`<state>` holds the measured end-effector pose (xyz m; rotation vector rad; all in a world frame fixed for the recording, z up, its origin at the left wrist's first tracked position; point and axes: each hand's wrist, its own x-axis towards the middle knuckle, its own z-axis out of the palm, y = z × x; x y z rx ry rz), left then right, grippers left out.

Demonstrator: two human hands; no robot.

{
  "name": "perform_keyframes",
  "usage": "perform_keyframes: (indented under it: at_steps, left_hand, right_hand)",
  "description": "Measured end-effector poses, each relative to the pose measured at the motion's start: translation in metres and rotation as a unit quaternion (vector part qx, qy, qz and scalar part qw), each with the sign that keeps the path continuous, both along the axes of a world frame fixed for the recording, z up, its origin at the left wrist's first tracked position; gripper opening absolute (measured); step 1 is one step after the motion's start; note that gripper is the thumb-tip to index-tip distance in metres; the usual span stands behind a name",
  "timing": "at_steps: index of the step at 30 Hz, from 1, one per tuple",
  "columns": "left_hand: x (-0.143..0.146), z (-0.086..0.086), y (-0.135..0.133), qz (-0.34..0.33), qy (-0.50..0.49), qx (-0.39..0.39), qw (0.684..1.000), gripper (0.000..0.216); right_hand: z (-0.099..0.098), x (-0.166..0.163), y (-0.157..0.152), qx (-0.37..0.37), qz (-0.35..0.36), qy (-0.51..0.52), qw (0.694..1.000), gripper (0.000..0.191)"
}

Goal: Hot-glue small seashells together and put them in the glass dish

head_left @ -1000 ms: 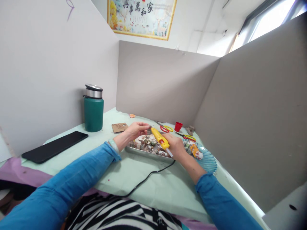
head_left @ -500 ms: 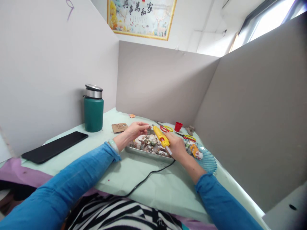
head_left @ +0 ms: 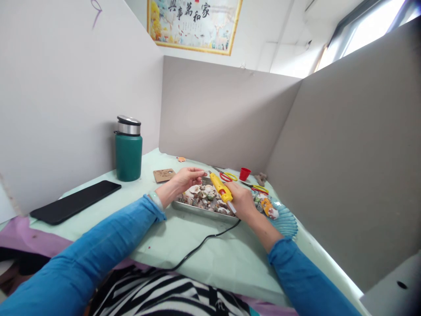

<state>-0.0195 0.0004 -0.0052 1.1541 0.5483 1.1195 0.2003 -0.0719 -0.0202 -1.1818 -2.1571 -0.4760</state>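
Observation:
In my right hand (head_left: 240, 199) is a yellow hot glue gun (head_left: 219, 185), its nozzle angled up and to the left and a pale glue stick jutting from its back end. My left hand (head_left: 190, 177) is closed in a pinch just left of the nozzle. Whatever lies between those fingertips is too small to make out. Below both hands stands a metal tray (head_left: 204, 212) full of mixed seashells (head_left: 204, 196). A black cord (head_left: 205, 239) runs from under my right hand to the table's front edge.
A blue shell-shaped dish (head_left: 287, 221) with shells stands at right. Behind are red-and-yellow scissors (head_left: 226, 176), a second pair (head_left: 259, 188) and a red cup (head_left: 244, 174). Leftward are a brown card (head_left: 163, 175), a green flask (head_left: 128, 157) and a black phone (head_left: 77, 202). Grey panels (head_left: 223, 114) surround the table.

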Motion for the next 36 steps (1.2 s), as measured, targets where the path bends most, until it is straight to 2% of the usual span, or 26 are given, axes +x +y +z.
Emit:
perform_keyframes:
  at_steps: [5, 18, 27, 36]
  left_hand:
    - [0.0007, 0.0004, -0.0001, 0.001, -0.001, -0.007, 1.0, 0.014]
    - [-0.0001, -0.0015, 0.002, -0.005, 0.001, 0.003, 1.0, 0.018]
    - [0.0007, 0.0013, -0.0013, 0.003, -0.007, -0.001, 1.0, 0.017]
    - [0.0002, 0.0013, -0.0025, 0.003, -0.008, -0.001, 1.0, 0.021]
  right_hand:
    - [-0.0003, 0.0, 0.0008, 0.0, 0.014, -0.006, 1.0, 0.019]
    - [-0.0002, -0.0004, 0.0, 0.012, -0.017, 0.005, 1.0, 0.023]
    - [-0.0009, -0.0005, -0.0003, 0.011, 0.009, -0.008, 1.0, 0.019]
    - [0.0009, -0.001, -0.0014, 0.003, -0.026, 0.006, 1.0, 0.025]
